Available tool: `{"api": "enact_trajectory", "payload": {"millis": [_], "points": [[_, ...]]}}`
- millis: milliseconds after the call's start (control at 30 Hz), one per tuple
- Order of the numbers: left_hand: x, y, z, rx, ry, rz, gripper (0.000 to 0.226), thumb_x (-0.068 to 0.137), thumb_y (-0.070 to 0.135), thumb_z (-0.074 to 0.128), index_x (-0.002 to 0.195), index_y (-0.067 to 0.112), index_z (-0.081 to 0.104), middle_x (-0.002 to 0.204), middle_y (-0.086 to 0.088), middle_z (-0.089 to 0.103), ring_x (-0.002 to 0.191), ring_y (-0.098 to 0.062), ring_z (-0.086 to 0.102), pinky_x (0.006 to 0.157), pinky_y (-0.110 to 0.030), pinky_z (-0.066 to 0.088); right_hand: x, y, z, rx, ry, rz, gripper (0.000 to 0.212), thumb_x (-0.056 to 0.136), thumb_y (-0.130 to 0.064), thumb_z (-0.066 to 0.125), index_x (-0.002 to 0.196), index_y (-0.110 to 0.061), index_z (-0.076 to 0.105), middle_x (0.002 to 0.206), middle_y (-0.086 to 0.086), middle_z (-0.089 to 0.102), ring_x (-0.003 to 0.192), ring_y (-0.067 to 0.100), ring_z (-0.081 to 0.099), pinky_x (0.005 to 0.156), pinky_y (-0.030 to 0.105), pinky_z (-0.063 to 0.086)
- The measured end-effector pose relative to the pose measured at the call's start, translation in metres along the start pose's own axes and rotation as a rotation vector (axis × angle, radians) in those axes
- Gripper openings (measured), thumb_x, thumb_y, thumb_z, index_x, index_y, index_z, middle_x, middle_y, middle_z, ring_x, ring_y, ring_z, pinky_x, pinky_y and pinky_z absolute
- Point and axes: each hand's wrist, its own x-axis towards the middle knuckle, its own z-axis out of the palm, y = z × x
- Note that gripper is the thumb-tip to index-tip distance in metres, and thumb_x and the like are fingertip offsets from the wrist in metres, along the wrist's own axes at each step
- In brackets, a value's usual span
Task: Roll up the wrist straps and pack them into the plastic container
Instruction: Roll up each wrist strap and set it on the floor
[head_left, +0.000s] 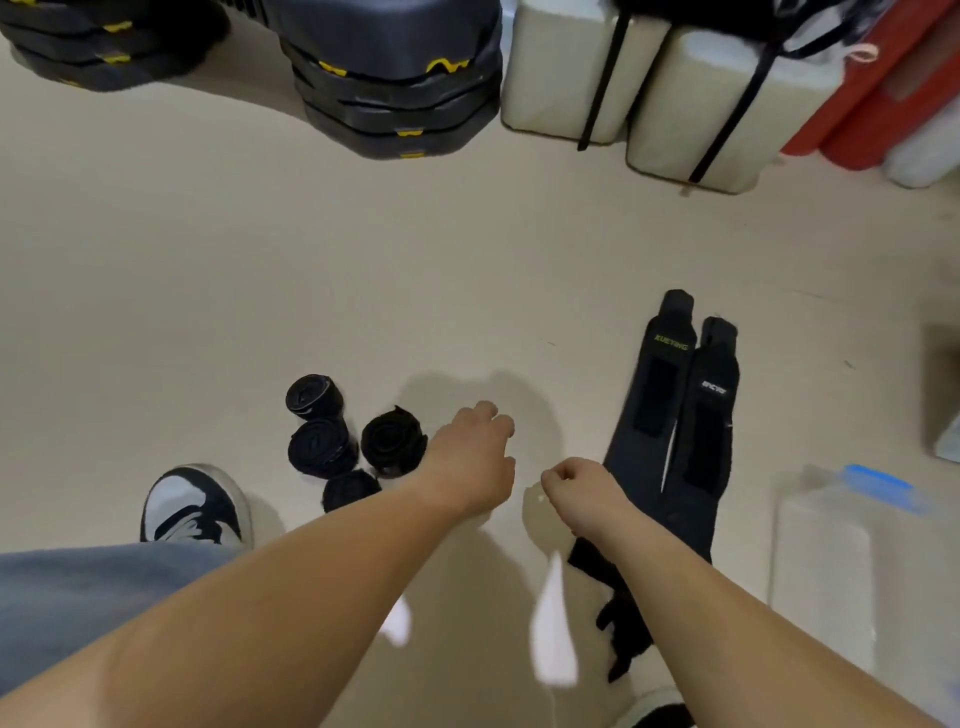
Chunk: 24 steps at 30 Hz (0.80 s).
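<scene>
Several black rolled wrist straps (322, 447) lie in a cluster on the beige floor, left of centre. My left hand (478, 452) hovers just right of the nearest roll (392, 441), fingers loosely curled, holding nothing. Two black wrist straps (660, 384) lie flat side by side to the right. My right hand (576, 483) is a closed fist beside their near end, with nothing visible in it. More black strap fabric (623, 623) lies crumpled under my right forearm. The clear plastic container (841, 545) with a blue latch stands at the lower right.
My black-and-white shoe (195, 506) and a jeans leg are at the lower left. Stacked black step platforms (395, 88), beige blocks with black bands (571, 67) and red rolled mats (883, 93) line the far side. Open floor lies between.
</scene>
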Motion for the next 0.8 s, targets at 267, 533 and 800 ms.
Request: {"api": "enact_trajectory", "payload": {"millis": [267, 533, 800], "points": [[0.010, 0.074, 0.077, -0.313, -0.306, -0.127, 0.047, 0.101, 0.029, 0.061, 0.145, 0.016, 0.053, 0.146, -0.005, 0.056, 0.130, -0.026, 0.056, 0.106, -0.032, 0.047, -0.014, 0.103, -0.041, 0.072, 0.133, 0.184, 0.026, 0.106, -0.024, 0.049, 0.127, -0.018, 0.063, 0.112, 0.001, 0.066, 0.095, 0.017, 0.059, 0.085, 0.032, 0.047], [0.031, 0.094, 0.134, -0.673, -0.290, -0.428, 0.055, 0.098, 0.024, 0.069, 0.146, 0.016, 0.045, 0.108, 0.001, 0.061, 0.106, -0.022, 0.064, 0.093, -0.032, 0.053, -0.003, 0.139, -0.033, 0.232, -0.034, 0.262, 0.062, 0.105, -0.012, 0.043, 0.163, -0.029, 0.033, 0.149, 0.003, 0.052, 0.108, 0.018, 0.061, 0.082, 0.021, 0.052], [0.035, 0.122, 0.153, -0.884, -0.355, -0.463, 0.024, 0.103, 0.026, 0.061, 0.123, 0.015, 0.071, 0.104, -0.006, 0.076, 0.094, -0.023, 0.073, 0.075, -0.032, 0.057, 0.018, 0.140, -0.042, 0.389, 0.080, 0.338, 0.062, 0.103, -0.010, 0.044, 0.163, -0.021, 0.033, 0.154, 0.006, 0.054, 0.137, 0.029, 0.053, 0.115, 0.042, 0.047]]}}
